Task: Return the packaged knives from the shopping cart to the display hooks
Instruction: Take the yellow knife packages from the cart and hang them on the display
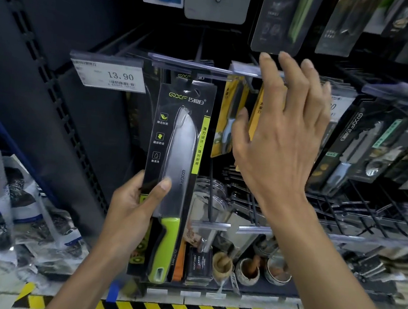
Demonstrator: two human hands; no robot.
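Head view: the left hand gripped the packaged knife low, the right hand spread open, empty; held so low, the pack might swing off the hook.

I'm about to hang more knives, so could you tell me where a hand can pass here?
Free: the dark band between the upper packs and the price rails, and the gap under the yellow packs. Crowded: the black packs right of the right hand, overlapping.
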